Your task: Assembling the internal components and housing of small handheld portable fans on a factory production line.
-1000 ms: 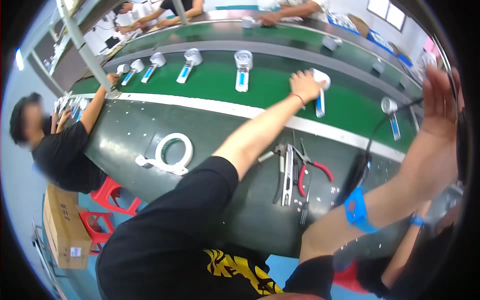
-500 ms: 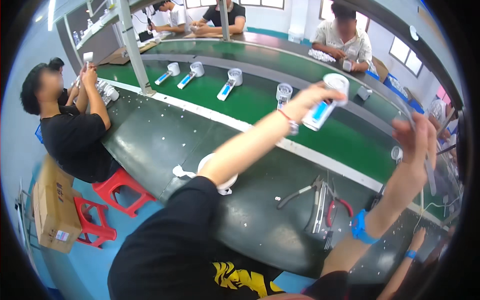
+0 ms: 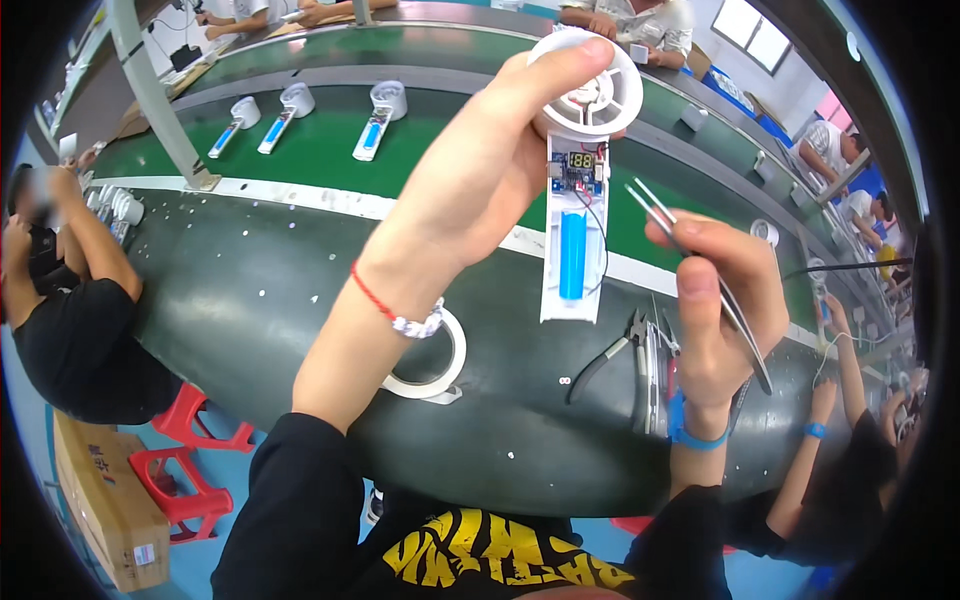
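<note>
The left hand grips the round head of a white device between thumb and fingers, above the workbench's far edge; its small display bears digits. The right hand pinches metal tweezers, tips parted beside the device. Bold yellow lettering crosses the black shirt; off the workbench's near-left corner, a carton carries dark print and a pale label.

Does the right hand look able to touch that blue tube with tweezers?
Probably yes: the right hand has tweezers near the white device, and the blue tube lies uncovered, just a thin wire beside it.
</note>
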`<action>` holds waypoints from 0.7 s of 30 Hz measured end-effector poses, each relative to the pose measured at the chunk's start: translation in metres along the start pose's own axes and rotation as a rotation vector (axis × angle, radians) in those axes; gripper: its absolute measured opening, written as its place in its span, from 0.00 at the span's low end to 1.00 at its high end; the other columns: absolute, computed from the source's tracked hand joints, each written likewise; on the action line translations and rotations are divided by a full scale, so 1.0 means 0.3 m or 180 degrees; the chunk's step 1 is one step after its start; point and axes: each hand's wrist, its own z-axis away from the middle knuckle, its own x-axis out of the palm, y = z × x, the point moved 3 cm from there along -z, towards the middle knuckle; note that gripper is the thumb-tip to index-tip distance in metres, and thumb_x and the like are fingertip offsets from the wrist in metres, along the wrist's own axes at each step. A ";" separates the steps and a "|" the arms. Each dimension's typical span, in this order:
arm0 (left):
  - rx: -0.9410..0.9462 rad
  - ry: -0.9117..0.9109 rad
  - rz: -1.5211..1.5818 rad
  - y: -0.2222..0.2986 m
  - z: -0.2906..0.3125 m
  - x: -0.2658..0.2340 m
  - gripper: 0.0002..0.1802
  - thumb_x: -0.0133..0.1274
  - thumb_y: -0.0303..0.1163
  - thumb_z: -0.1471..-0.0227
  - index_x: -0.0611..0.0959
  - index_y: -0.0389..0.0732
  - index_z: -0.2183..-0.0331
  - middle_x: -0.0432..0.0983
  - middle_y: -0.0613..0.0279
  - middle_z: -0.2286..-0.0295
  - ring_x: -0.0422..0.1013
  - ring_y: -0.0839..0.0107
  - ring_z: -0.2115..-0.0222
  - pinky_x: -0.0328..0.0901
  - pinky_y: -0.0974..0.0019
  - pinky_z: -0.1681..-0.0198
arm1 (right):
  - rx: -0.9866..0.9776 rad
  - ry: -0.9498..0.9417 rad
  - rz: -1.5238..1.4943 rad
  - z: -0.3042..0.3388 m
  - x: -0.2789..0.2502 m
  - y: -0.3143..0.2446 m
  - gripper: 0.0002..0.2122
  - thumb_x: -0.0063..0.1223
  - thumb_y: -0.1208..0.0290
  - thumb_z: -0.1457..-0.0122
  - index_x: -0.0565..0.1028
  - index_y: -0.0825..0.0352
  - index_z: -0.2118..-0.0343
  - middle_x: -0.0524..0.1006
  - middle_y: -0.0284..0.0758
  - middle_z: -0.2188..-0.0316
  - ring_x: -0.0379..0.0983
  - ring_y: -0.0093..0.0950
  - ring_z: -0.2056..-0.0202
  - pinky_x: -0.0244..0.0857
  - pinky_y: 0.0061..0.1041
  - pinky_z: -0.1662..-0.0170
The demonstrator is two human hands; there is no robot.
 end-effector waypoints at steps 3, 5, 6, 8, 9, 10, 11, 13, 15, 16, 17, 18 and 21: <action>-0.0310 -0.0064 0.0039 0.003 0.006 0.029 0.16 0.53 0.43 0.45 0.76 0.42 0.60 0.75 0.69 0.66 0.73 0.77 0.66 0.66 0.71 0.62 | 0.0060 -0.0103 0.0089 -0.011 -0.010 0.005 0.11 0.49 0.69 0.39 0.71 0.74 0.62 0.74 0.55 0.58 0.76 0.33 0.62 0.68 0.27 0.55; -0.0555 0.0089 0.0104 -0.023 0.032 0.050 0.17 0.53 0.43 0.45 0.75 0.43 0.59 0.75 0.69 0.67 0.74 0.77 0.66 0.68 0.72 0.65 | 0.0250 -0.0064 -0.0374 0.005 -0.016 0.015 0.09 0.50 0.74 0.41 0.72 0.75 0.62 0.76 0.51 0.62 0.77 0.33 0.61 0.69 0.27 0.55; -0.0676 0.0067 0.0011 -0.025 0.045 0.050 0.18 0.53 0.45 0.45 0.75 0.43 0.58 0.75 0.68 0.66 0.74 0.78 0.66 0.68 0.72 0.64 | 0.0435 -0.0064 -0.0821 0.009 -0.014 0.027 0.07 0.52 0.80 0.43 0.73 0.75 0.62 0.78 0.46 0.66 0.77 0.34 0.61 0.69 0.27 0.56; -0.0653 -0.0024 -0.0130 -0.026 0.047 0.056 0.19 0.53 0.46 0.45 0.75 0.42 0.59 0.75 0.67 0.66 0.74 0.77 0.65 0.69 0.72 0.65 | 0.0411 0.0037 -0.0979 0.000 -0.007 0.036 0.07 0.51 0.79 0.43 0.73 0.76 0.63 0.78 0.47 0.66 0.77 0.33 0.61 0.69 0.26 0.56; -0.0678 -0.0024 -0.0157 -0.027 0.049 0.065 0.19 0.53 0.46 0.45 0.75 0.42 0.59 0.75 0.67 0.66 0.74 0.77 0.65 0.69 0.72 0.65 | 0.0350 -0.0002 -0.0924 -0.002 -0.011 0.033 0.07 0.51 0.79 0.43 0.73 0.76 0.63 0.78 0.47 0.66 0.77 0.32 0.61 0.70 0.26 0.56; -0.0758 -0.0119 -0.0128 -0.030 0.052 0.076 0.19 0.53 0.46 0.44 0.75 0.42 0.58 0.75 0.67 0.66 0.73 0.77 0.65 0.69 0.72 0.66 | 0.0293 -0.0043 -0.0866 0.001 -0.015 0.028 0.06 0.50 0.79 0.42 0.73 0.77 0.64 0.78 0.46 0.65 0.77 0.31 0.61 0.70 0.25 0.57; -0.0818 -0.0213 -0.0118 -0.026 0.050 0.082 0.20 0.52 0.46 0.44 0.74 0.41 0.58 0.75 0.67 0.65 0.73 0.77 0.65 0.69 0.73 0.66 | 0.0361 0.0015 -0.0878 -0.003 -0.015 0.025 0.06 0.50 0.79 0.42 0.73 0.76 0.64 0.79 0.45 0.67 0.77 0.31 0.61 0.70 0.25 0.57; -0.0764 -0.0082 -0.0203 -0.039 0.058 0.092 0.20 0.52 0.46 0.44 0.74 0.41 0.57 0.74 0.66 0.65 0.73 0.77 0.65 0.69 0.73 0.67 | 0.0483 0.0011 -0.0929 0.000 -0.015 0.016 0.06 0.50 0.79 0.42 0.73 0.76 0.65 0.79 0.44 0.68 0.77 0.30 0.62 0.70 0.25 0.57; -0.0675 -0.0018 -0.0224 -0.041 0.063 0.093 0.23 0.52 0.46 0.44 0.72 0.39 0.55 0.73 0.64 0.64 0.72 0.78 0.65 0.68 0.73 0.64 | 0.0634 -0.0003 -0.0941 -0.003 -0.014 0.007 0.06 0.50 0.79 0.42 0.74 0.76 0.65 0.79 0.43 0.68 0.77 0.29 0.62 0.70 0.25 0.58; -0.0693 -0.0012 -0.0232 -0.039 0.062 0.082 0.23 0.52 0.46 0.44 0.72 0.39 0.55 0.73 0.64 0.64 0.72 0.78 0.65 0.68 0.73 0.64 | 0.0835 -0.0127 -0.1010 -0.010 -0.001 0.006 0.08 0.49 0.74 0.40 0.73 0.75 0.65 0.78 0.44 0.67 0.76 0.29 0.63 0.68 0.27 0.56; -0.0501 -0.0015 -0.0560 -0.037 0.053 0.074 0.24 0.52 0.46 0.44 0.72 0.38 0.54 0.73 0.64 0.64 0.71 0.79 0.64 0.67 0.74 0.62 | 0.1059 -0.0250 -0.1045 -0.012 0.000 0.009 0.11 0.48 0.68 0.38 0.72 0.74 0.66 0.77 0.46 0.65 0.76 0.29 0.64 0.66 0.29 0.54; -0.0307 -0.0017 -0.0885 -0.034 0.049 0.073 0.25 0.52 0.46 0.44 0.71 0.36 0.54 0.73 0.64 0.63 0.70 0.79 0.63 0.65 0.74 0.60 | 0.1098 -0.0243 -0.1021 -0.017 -0.011 0.023 0.11 0.48 0.68 0.38 0.72 0.74 0.66 0.77 0.46 0.65 0.76 0.29 0.64 0.66 0.29 0.54; -0.0349 -0.0004 -0.1275 -0.030 0.046 0.087 0.27 0.52 0.47 0.44 0.71 0.33 0.54 0.74 0.64 0.65 0.68 0.80 0.63 0.64 0.74 0.59 | 0.1314 -0.0426 -0.1642 -0.028 -0.002 0.077 0.13 0.46 0.63 0.38 0.71 0.71 0.67 0.77 0.41 0.66 0.74 0.25 0.65 0.64 0.27 0.54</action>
